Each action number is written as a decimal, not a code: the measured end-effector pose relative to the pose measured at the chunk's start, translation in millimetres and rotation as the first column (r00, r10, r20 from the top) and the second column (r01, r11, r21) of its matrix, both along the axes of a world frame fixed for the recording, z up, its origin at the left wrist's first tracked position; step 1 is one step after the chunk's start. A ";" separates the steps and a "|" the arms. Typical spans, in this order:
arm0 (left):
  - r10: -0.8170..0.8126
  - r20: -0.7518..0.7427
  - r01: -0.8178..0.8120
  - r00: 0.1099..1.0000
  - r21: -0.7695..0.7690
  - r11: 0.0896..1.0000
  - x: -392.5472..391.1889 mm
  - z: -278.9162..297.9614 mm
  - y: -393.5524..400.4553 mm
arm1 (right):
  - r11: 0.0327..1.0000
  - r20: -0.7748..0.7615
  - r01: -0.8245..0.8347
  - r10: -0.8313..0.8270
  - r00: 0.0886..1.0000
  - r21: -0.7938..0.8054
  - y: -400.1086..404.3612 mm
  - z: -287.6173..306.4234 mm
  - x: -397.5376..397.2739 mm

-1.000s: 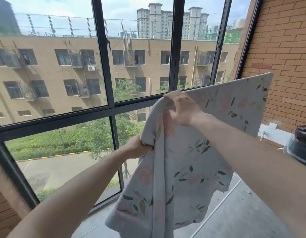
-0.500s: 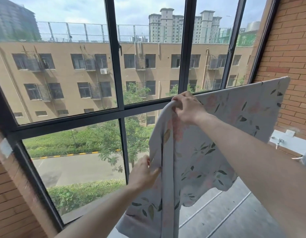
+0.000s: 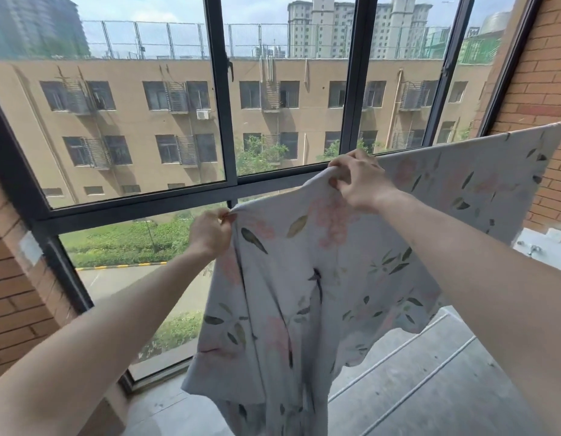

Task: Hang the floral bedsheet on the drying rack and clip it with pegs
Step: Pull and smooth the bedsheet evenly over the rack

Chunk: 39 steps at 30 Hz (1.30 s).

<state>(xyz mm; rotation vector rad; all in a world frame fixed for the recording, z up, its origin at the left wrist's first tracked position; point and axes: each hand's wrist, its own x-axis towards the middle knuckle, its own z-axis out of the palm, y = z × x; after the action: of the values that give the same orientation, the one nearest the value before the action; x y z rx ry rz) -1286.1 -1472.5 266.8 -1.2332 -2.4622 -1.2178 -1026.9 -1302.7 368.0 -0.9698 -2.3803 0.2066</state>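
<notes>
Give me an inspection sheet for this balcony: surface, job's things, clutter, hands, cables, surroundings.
Surface: bare grey concrete floor.
Job's things: floral bedsheet draped over something hidden, right part taut, left part hanging; no pegs seen.
Clutter: nothing seen.
Hands: left hand pinches the sheet's left edge; right hand grips its top fold.
Cables: two thin white lines near the floor.
Surroundings: black-framed window, brick wall, wall tap.

Bright daylight enters through the large window (image 3: 272,121) at 12 o'clock and lights everything evenly, without glare. Shadows are soft. The window frame bends near the edges from the wide lens. The picture is slightly soft overall.
</notes>
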 end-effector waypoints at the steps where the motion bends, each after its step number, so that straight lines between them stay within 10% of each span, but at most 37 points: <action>1: 0.020 0.032 -0.020 0.999 0.005 1.000 -6.3 5.9 5.9 | 1.000 0.002 -0.003 0.003 1.000 0.001 -0.4 -0.4 -0.8; 7: 0.060 0.369 -0.077 0.927 0.030 0.997 -15.2 6.7 62.2 | 1.000 0.022 -0.008 0.008 1.000 0.008 -3.8 -1.5 -3.8; 15: -0.112 0.508 0.268 0.854 -0.244 0.932 -7.5 -20.9 77.7 | 1.000 0.025 -0.004 0.004 1.000 0.013 -0.6 3.6 -1.9; 26: -0.631 0.280 0.666 0.723 -0.042 0.744 47.6 13.4 23.6 | 1.000 -0.090 0.019 -0.020 0.996 -0.014 -3.3 -13.2 -9.8; 32: -0.582 0.027 0.583 0.812 -0.032 0.812 45.7 12.5 24.4 | 1.000 -0.119 0.012 -0.013 0.993 -0.006 -2.3 -18.6 -13.2; 39: -0.470 0.082 0.435 0.879 0.266 0.860 39.3 10.7 34.7 | 1.000 -0.123 0.018 -0.018 0.992 -0.007 -4.2 -20.5 -24.2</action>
<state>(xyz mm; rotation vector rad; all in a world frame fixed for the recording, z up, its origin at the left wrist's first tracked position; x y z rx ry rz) -1246.7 -1437.9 277.5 -1.7685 -2.0814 -1.7152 -1051.1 -1306.9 347.5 -0.9529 -2.2588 0.2599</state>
